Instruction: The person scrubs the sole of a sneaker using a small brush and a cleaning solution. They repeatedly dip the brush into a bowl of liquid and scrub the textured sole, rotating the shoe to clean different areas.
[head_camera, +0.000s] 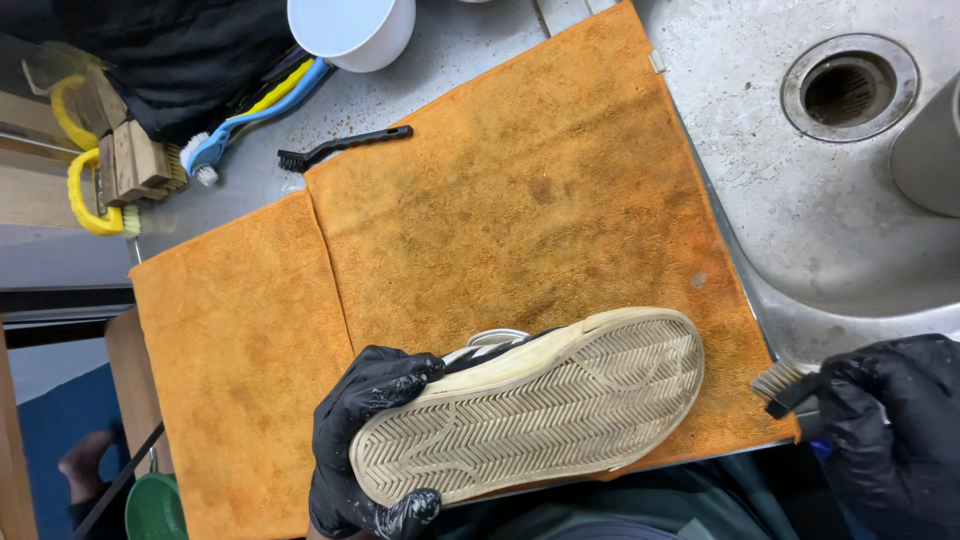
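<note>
Sole-up, the shoe sits in the left hand.

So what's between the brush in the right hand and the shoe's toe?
Head view: only the orange towel's corner and the sink's rim lie between the brush in the right hand and the shoe.
</note>
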